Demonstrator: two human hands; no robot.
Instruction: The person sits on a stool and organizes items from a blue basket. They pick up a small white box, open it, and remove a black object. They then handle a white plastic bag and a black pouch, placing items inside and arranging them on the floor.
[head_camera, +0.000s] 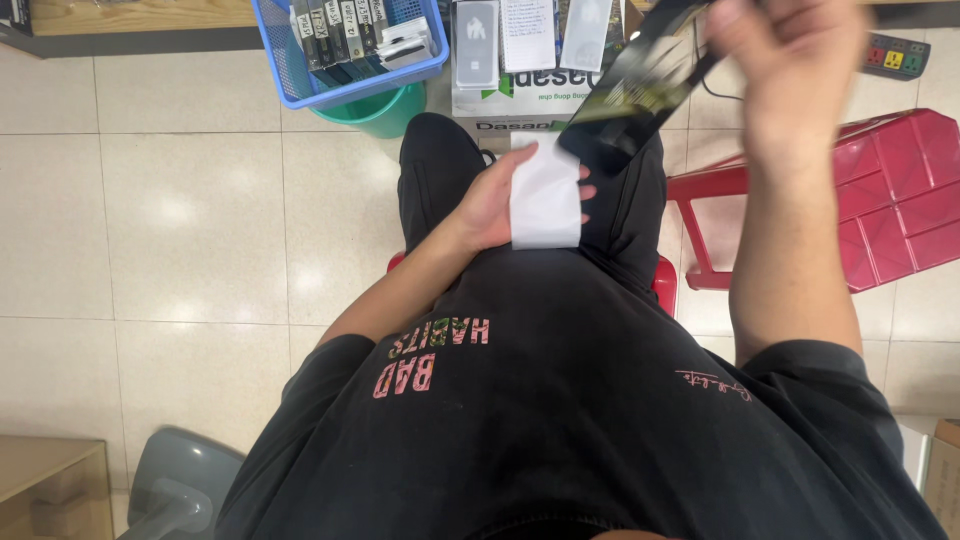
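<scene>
My left hand (495, 200) rests on my lap and holds a flat white rectangular sleeve (545, 200) upright against my palm. My right hand (790, 70) is raised close to the camera and grips a long black flat package (635, 90), tilted so that its lower end hangs just above the top of the white sleeve. I am seated, in a black shirt and black trousers.
A blue basket (300, 85) of boxed items sits on a green bucket (385, 110) ahead left. A cardboard box (520, 90) topped with flat white packages stands ahead. A red plastic stool (890, 200) lies at the right, a power strip (895, 55) behind it. A grey bin (180, 485) is at lower left.
</scene>
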